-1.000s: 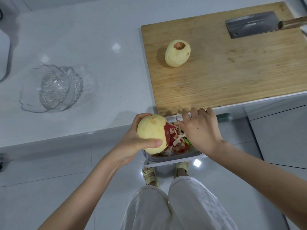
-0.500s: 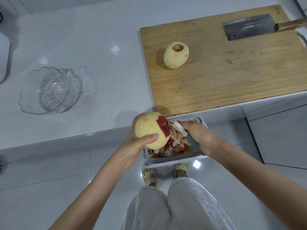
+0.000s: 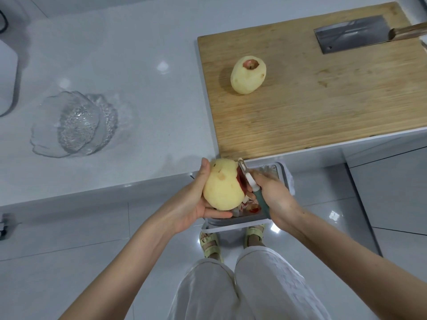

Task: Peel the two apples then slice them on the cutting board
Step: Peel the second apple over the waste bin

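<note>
We see the apple being peeled (image 3: 221, 185) held in the air just before the near edge of the worktop (image 3: 115, 65), above a grey bin (image 3: 240, 221) that has red and pale peelings inside. This apple is nearly all pale yellow, and only a patch of red skin shows on its right side. The left hand (image 3: 191, 204) grasps it from below and from the left, with the fingers curled around it. The right hand (image 3: 275, 197) is closed around the green handle of a peeler (image 3: 250, 181), and the white head of the peeler lies against the red patch. The second apple (image 3: 248, 75), already peeled, rests on the left part of the wooden cutting board (image 3: 323, 100), well apart from the hands. A cleaver (image 3: 351, 40) lies flat at the far right of the board. Far to the left on the worktop stands a clear glass bowl (image 3: 74, 123).
</note>
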### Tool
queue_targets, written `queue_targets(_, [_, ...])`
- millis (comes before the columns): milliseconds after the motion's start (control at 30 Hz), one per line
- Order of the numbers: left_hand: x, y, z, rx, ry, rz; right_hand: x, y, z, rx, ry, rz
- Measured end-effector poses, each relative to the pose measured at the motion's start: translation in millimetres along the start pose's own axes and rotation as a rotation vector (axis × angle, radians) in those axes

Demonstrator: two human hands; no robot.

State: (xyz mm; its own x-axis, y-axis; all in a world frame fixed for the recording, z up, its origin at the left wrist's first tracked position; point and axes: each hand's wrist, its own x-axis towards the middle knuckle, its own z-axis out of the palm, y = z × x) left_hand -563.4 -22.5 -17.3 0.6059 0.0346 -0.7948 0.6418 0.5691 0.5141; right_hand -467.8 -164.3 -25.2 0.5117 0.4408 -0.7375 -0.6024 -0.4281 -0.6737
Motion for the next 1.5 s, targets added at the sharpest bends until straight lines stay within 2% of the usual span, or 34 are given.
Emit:
queue_targets(67, [3,4,-1,0.061,0.054,-0.05,-4,-2,1,-0.018,0.031,-0.033])
queue_targets(167, [2,11,-3,0.085,0.031,-0.098,-8,-6,2,-0.031,0.053,-0.074])
queue_targets(267, [2,18,-11,-0.13,-0.083,-0.154,-8,-9,0,-0.05,0.044,-0.088])
queue_targets(367, [3,12,-17,-0.36,-0.23,-0.164,-5,-15,-6,-0.076,0.001,-0.182])
queue_targets(567, [4,5,-9,-0.51,-0.436,-0.223,-1,-20,-16,-0.278,-0.131,-0.416])
queue_targets(633, [4,7,-5,-0.523,-0.395,-0.267,1,-17,-17,-0.385,-0.129,-0.505])
queue_targets(700, [5,8,-1,-0.403,-0.307,-0.285,3,-14,-18,-0.447,-0.128,-0.569])
queue_targets(900, [-2,2,5,-0.119,-0.242,-0.348,2,-9,-17,-0.502,-0.137,-0.599])
queue_targets(967, [-2,-3,6,-0.124,-0.223,-0.334,0,-10,-15,-0.531,-0.142,-0.613])
queue_targets(1033, [-2,-5,6,-0.223,-0.226,-0.31,-1,-14,-16,-0.591,-0.123,-0.657])
queue_targets(1100, [-2,-5,3,-0.329,-0.224,-0.272,-2,-19,-21,-0.675,-0.053,-0.772])
queue_targets(1200, [-3,-2,-3,-0.426,-0.211,-0.214,1,-32,-27,-0.878,0.14,-1.072])
queue_targets(1267, [-4,0,-5,-0.453,-0.238,-0.19,3,-39,-27,-0.997,0.197,-1.262])
queue_targets(1400, [-5,4,1,-0.366,-0.205,-0.199,4,-52,-19,-1.056,0.156,-1.491])
queue_targets(1500, [-8,6,11,-0.22,-0.095,-0.165,5,-58,-10,-1.125,0.128,-1.582])
